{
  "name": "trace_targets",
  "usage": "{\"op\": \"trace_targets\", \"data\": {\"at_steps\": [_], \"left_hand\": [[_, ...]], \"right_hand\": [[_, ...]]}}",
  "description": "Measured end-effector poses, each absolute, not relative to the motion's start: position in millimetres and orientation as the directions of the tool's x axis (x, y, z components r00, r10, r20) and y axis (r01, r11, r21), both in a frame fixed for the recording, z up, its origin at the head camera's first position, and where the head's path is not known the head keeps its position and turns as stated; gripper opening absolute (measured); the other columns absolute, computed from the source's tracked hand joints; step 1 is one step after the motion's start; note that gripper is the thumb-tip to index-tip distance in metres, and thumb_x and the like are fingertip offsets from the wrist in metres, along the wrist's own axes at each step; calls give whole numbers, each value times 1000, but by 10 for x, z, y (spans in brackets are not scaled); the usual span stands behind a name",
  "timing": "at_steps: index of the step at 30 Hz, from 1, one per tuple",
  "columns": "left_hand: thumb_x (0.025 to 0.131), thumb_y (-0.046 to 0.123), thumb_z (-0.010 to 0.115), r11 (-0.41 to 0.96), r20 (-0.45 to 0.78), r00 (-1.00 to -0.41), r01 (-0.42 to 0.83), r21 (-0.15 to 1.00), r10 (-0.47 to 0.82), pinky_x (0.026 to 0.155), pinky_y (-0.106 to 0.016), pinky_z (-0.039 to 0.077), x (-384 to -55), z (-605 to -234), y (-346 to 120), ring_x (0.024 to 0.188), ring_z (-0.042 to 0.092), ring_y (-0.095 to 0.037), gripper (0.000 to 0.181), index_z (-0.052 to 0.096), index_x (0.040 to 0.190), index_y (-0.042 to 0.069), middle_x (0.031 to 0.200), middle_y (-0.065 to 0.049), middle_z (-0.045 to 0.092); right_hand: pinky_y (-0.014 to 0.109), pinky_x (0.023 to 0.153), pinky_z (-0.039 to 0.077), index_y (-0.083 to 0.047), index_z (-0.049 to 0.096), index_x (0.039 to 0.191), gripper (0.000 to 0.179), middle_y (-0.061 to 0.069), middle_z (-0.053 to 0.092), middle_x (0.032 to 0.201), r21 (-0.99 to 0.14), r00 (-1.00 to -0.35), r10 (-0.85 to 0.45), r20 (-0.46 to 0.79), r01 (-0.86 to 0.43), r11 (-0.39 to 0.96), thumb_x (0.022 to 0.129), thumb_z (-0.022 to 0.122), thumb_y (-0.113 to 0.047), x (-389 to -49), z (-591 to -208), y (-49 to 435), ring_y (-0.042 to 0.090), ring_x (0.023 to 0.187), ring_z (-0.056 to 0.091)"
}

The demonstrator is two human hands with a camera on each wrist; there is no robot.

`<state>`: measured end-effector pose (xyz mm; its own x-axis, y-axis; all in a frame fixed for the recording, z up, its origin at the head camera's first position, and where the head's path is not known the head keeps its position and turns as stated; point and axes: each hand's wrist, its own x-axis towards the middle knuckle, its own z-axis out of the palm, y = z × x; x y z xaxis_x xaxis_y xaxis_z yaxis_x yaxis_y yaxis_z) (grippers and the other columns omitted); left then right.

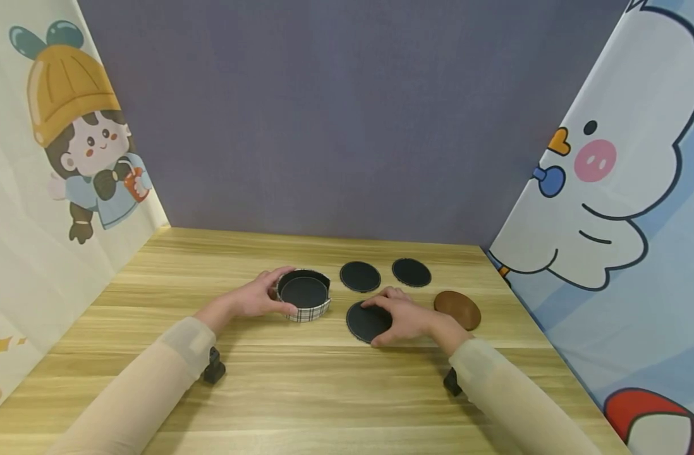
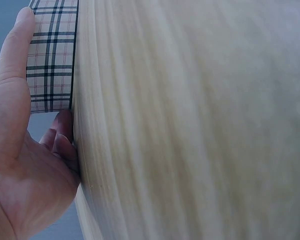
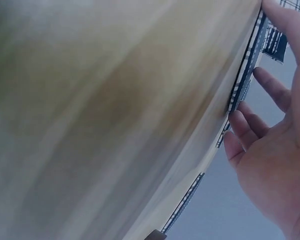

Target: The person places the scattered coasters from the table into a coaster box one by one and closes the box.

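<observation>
A round coaster holder (image 1: 304,314), plaid outside and black inside, sits on the table with a gap in its rim at the right. My left hand (image 1: 257,297) grips it from the left, thumb at the near side. The plaid wall (image 2: 51,60) shows beside the thumb in the left wrist view. To its right, a black round coaster (image 1: 365,322) lies flat on the table. My right hand (image 1: 405,316) spans this coaster, thumb at the near edge and fingers at the far edge. The right wrist view shows the coaster's plaid side (image 3: 247,65) between thumb and fingers.
Behind the right hand lie two more black coasters, one at the left (image 1: 360,277) and one at the right (image 1: 412,272). A brown round disc (image 1: 457,310) lies right of the hand. A grey panel (image 1: 324,126) stands along the wooden table's (image 1: 301,398) back edge.
</observation>
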<state>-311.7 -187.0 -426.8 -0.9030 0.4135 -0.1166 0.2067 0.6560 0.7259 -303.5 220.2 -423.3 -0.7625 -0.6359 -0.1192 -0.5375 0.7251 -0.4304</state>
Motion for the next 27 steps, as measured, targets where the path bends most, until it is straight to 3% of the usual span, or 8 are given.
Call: {"op": "trace_targets", "data": {"at_steps": [7,19,27], "left_hand": [[89,55,91,660,-124,-905,198,725,407,109,-55,50,-3120,-4272,-1869,127,60,-36,114,23,176,28,150,-27,40],[91,52,90,653,-117,-902,206,729,416,111,-56,49,-3129,-4277,-1885,129,60,-36,112,23,176,26,150,-28,40],[91,49,91,641,-121,-904,192,743,410,105,-52,52,-3119,-4262,-1884,124,62,-34,111,24,176,25,149,-28,40]], "right_hand": [[55,109,44,-32,58,158,88,3,51,141,-430,-765,-633,-118,-535,727,81,95,-51,-3028,-4251,2206,26,129,46],[51,107,44,-37,56,159,89,2,47,147,-458,-779,-623,-71,-529,714,80,92,-54,-3014,-4254,2235,23,131,44],[51,110,38,-41,55,159,87,1,47,147,-481,-778,-629,-11,-547,685,81,91,-54,-2990,-4229,2225,24,134,42]]}}
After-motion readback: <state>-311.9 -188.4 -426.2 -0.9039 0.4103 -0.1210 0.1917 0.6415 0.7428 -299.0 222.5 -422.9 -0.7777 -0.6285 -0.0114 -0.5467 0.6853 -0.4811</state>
